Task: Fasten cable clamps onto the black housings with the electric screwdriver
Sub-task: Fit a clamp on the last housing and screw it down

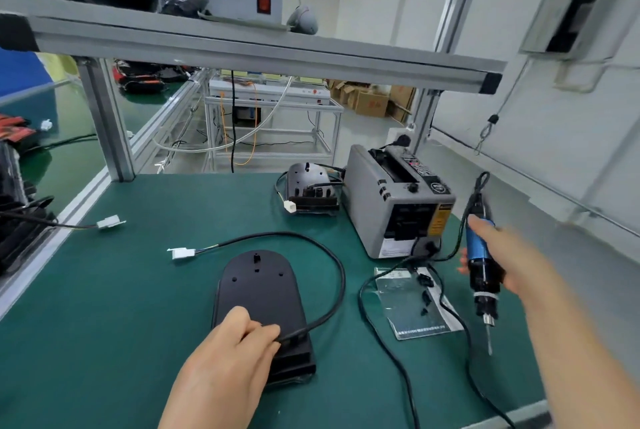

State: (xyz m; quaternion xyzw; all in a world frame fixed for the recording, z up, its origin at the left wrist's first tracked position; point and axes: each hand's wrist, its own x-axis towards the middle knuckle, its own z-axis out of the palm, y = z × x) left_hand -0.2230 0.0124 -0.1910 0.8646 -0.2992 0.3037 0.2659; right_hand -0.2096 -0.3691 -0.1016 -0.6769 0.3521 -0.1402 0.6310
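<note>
A black housing (259, 290) lies flat on the green mat in front of me. Its black cable (325, 255) loops round to a white connector (183, 253). My left hand (239, 342) rests on the housing's near end, fingers curled and pinching the cable where it enters the housing. My right hand (509, 262) grips the blue and black electric screwdriver (482, 272), held upright above the mat at the right, bit pointing down. Small black cable clamps (425, 285) lie on a clear plastic bag (415, 304) beside the screwdriver.
A grey tape dispenser machine (398, 200) stands at the back right. A second housing (311, 189) with cable sits left of it. An aluminium shelf frame (242, 47) crosses overhead, its post (107, 120) at the back left. More black parts (17, 207) sit at the left edge.
</note>
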